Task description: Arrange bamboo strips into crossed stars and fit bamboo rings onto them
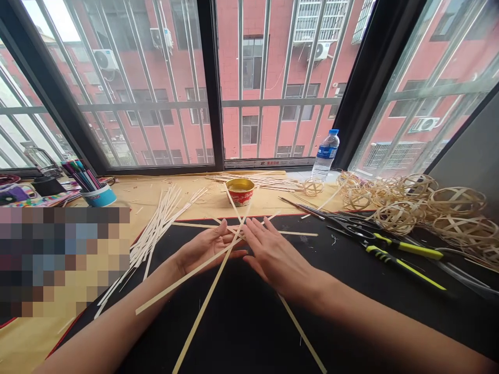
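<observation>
Several thin pale bamboo strips (202, 306) cross each other in a star on the black mat (249, 332), meeting between my hands. My left hand (205, 248) lies palm up under the crossing, fingers stretched out and touching the strips. My right hand (273, 254) rests palm down beside it, fingers straight and spread, fingertips on the crossing point. Neither hand grips anything.
A loose bundle of strips (156, 228) lies to the left. A red bowl (240, 191), a water bottle (326, 154) and a pen cup (97, 195) stand near the window. Scissors with yellow-black handles (374, 244) and several woven strip balls (432, 208) lie at the right.
</observation>
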Demonstrator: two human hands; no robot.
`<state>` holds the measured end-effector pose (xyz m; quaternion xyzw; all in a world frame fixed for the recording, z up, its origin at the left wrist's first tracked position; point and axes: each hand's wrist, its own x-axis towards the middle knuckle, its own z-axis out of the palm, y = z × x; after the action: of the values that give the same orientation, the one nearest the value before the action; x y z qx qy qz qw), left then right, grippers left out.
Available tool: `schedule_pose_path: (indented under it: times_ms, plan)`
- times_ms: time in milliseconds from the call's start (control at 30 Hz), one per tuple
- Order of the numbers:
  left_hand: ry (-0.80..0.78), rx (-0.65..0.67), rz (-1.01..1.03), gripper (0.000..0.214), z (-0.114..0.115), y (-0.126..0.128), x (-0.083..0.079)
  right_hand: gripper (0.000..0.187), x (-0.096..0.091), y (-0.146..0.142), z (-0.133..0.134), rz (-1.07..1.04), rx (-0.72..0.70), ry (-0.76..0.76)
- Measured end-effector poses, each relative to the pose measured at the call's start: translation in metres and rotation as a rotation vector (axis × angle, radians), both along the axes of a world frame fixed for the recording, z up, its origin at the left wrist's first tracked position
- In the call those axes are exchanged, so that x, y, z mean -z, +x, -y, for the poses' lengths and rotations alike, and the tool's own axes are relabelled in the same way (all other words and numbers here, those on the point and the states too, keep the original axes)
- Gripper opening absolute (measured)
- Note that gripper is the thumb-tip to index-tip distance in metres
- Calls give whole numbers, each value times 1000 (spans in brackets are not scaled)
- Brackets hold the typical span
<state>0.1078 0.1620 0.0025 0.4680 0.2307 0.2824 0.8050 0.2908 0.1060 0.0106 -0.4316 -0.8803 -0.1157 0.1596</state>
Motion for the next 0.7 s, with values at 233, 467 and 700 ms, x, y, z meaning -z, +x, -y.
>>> schedule_pose_path:
  times_ms: [233, 467, 700]
  plan:
    - [100, -30, -42, 40, -37, 18, -34, 60, -29, -9, -33, 190, 47, 25]
    - [189, -39, -159, 59, -126, 29, -81, 39, -67, 1, -122, 140, 114, 2]
    - [203, -133, -334, 57, -183, 1, -68, 26, -51, -8, -197, 125, 160, -177]
